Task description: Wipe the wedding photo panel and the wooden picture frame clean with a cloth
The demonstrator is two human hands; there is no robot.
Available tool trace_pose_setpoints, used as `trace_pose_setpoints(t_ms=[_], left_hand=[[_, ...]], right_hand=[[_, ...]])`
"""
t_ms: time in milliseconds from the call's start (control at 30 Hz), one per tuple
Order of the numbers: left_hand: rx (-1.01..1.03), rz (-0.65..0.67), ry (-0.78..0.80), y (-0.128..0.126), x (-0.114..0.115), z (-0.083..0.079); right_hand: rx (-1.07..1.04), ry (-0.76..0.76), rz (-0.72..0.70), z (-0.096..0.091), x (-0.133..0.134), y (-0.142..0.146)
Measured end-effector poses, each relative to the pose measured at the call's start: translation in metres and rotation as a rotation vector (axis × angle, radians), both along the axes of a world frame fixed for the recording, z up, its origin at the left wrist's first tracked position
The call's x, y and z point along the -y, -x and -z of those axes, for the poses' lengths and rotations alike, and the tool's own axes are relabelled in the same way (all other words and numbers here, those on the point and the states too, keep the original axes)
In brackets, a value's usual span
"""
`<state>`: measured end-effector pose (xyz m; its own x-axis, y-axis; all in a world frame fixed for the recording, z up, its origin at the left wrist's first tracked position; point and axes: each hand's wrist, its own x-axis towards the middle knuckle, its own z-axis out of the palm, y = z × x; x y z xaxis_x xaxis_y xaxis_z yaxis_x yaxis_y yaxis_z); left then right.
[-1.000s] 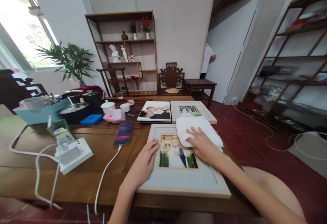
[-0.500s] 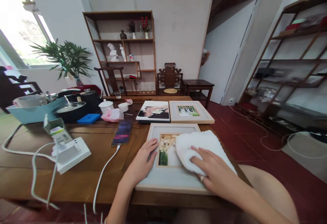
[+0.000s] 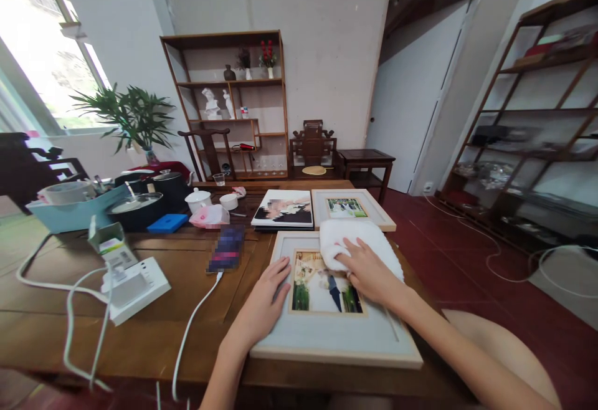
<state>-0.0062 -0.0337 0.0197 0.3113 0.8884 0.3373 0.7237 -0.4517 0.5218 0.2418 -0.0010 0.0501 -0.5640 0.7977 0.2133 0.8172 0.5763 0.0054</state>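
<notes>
A large framed photo (image 3: 327, 335) with a pale mat and light wood frame lies flat on the wooden table (image 3: 140, 329) in front of me. My left hand (image 3: 264, 301) rests flat on its left edge, fingers stretched out. My right hand (image 3: 369, 273) presses a white folded cloth (image 3: 357, 238) down on the upper right part of the glass, fingers flat on the cloth. A second framed photo (image 3: 350, 207) and a frameless photo print (image 3: 284, 207) lie just behind it.
A phone (image 3: 227, 248) with a white cable lies left of the frame. Further left are a white power strip (image 3: 133, 282), a small box, a blue tub (image 3: 75, 210), pots, a blue sponge and white cups. Shelves, chairs and an open doorway stand behind; cables cross the red floor.
My right hand slid the cloth from the upper glass down to the lower right and back up again. The left hand stayed put. A person seen at the doorway is gone.
</notes>
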Motion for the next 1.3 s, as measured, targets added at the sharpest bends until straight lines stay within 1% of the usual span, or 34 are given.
trace_pose_setpoints(t_ms=[67, 200, 267, 300, 367, 433, 533, 600, 667, 733, 800, 867, 967, 1067, 1133, 1200, 1233, 1300], left_hand=[[0.001, -0.012, -0.008, 0.000, 0.001, 0.000], [-0.041, -0.008, 0.005, -0.001, 0.000, -0.001], [-0.055, -0.003, 0.010, -0.001, -0.001, 0.000], [-0.057, -0.001, 0.012, -0.002, -0.001, 0.000], [-0.056, 0.004, 0.015, -0.002, -0.002, 0.000], [-0.056, 0.011, 0.024, -0.002, -0.002, -0.001], [-0.045, 0.027, 0.043, -0.002, -0.002, -0.003], [-0.035, 0.038, 0.050, -0.001, -0.001, -0.003], [-0.027, 0.044, 0.051, 0.000, -0.001, -0.002], [-0.021, 0.040, 0.044, 0.001, -0.001, 0.000], [-0.013, 0.030, 0.031, 0.001, -0.001, 0.001], [-0.001, 0.016, 0.012, 0.000, -0.001, 0.002], [-0.002, 0.005, 0.001, -0.001, -0.001, 0.000], [-0.014, 0.011, 0.000, -0.002, -0.002, 0.000], [-0.008, 0.011, -0.008, -0.001, -0.003, 0.001], [-0.001, 0.009, -0.010, 0.000, -0.003, 0.002], [-0.001, 0.011, -0.005, 0.000, -0.004, 0.002], [-0.005, 0.024, 0.011, 0.001, -0.004, 0.002]], right_hand=[[0.003, 0.062, -0.051, -0.006, 0.027, -0.003], [0.032, 0.260, -0.102, -0.029, 0.086, -0.007], [0.063, 0.345, -0.114, -0.037, 0.105, -0.008], [0.068, 0.367, -0.115, -0.038, 0.110, -0.009], [0.047, 0.355, -0.093, -0.032, 0.109, -0.011], [0.003, 0.266, -0.047, -0.020, 0.093, -0.014], [-0.065, 0.071, 0.025, -0.005, 0.051, -0.017], [-0.097, -0.033, 0.087, -0.001, 0.019, -0.016], [-0.098, -0.075, 0.115, -0.001, -0.006, -0.012], [-0.080, -0.069, 0.094, -0.002, -0.019, -0.006], [-0.058, -0.047, 0.051, -0.002, -0.015, -0.002], [-0.041, 0.000, 0.003, -0.003, 0.002, -0.001], [-0.032, 0.142, -0.048, -0.013, 0.047, -0.007], [-0.033, 0.310, -0.055, -0.032, 0.093, -0.014], [-0.023, 0.394, -0.056, -0.041, 0.114, -0.015], [-0.028, 0.426, -0.053, -0.041, 0.120, -0.014], [-0.043, 0.414, -0.050, -0.038, 0.116, -0.013], [-0.115, 0.316, -0.030, -0.028, 0.099, -0.012]])
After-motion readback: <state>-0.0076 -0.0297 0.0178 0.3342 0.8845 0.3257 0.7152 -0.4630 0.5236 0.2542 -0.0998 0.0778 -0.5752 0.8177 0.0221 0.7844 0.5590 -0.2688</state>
